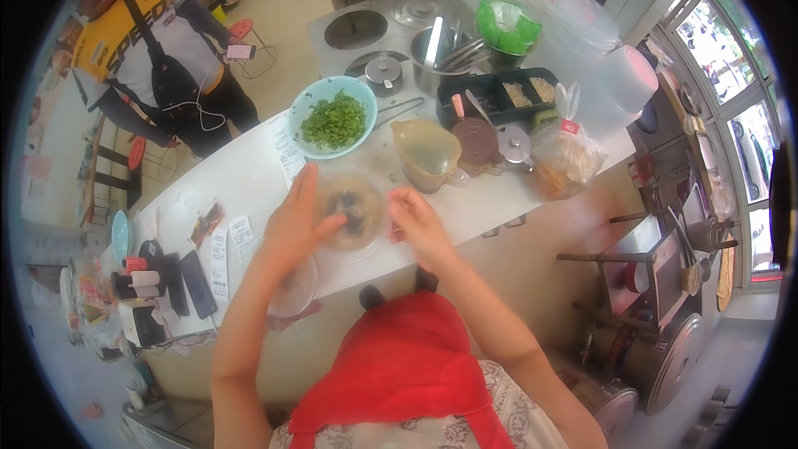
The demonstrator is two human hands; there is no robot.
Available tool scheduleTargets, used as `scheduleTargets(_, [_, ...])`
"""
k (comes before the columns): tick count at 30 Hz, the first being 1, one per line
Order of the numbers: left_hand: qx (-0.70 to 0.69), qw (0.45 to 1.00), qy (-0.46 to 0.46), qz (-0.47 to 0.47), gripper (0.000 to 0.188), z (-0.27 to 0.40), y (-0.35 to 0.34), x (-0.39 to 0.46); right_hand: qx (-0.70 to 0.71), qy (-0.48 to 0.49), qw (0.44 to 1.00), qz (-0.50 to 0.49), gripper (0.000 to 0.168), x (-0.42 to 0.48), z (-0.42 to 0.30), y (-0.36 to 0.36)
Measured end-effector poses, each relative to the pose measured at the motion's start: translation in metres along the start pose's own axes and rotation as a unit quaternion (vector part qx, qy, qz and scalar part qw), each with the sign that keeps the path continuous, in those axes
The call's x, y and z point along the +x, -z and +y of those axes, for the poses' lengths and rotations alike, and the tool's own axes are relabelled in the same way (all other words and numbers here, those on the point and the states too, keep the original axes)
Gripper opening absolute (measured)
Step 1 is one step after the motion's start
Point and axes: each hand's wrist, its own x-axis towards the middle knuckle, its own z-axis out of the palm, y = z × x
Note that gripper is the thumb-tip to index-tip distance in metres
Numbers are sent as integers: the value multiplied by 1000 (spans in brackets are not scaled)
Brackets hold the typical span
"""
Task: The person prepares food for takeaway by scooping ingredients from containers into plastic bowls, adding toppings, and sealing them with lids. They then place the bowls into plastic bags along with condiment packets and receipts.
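On the white counter before me stands a round clear plastic container [350,209] with pale, cloudy food and dark pieces in it. My left hand [299,218] rests at its left side, the thumb over its top and the fingers spread along the far rim. At its right edge, the fingertips of my right hand [414,218] are curled against the rim; whether they pinch a lid is unclear. A second round container [293,290] sits partly hidden beneath my left forearm. Just beyond my left hand is a light blue bowl [296,140] of chopped green herbs.
Right of the container stand a yellowish plastic jug [427,149], brown lidded jar [477,140], black compartment tray [492,115] and tied food bag [561,168]. Receipts [219,262] and phones [198,284] lie left. A person [156,50] holding a phone stands across the counter.
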Motion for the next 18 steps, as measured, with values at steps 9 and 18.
scheduleTargets(9, [-26,998,43,29,62,-20,-15,19,-47,51,997,35,18,7,9,0])
scheduleTargets(18, [-62,997,-23,27,63,9,-32,16,44,-32,997,57,17,-31,0,10])
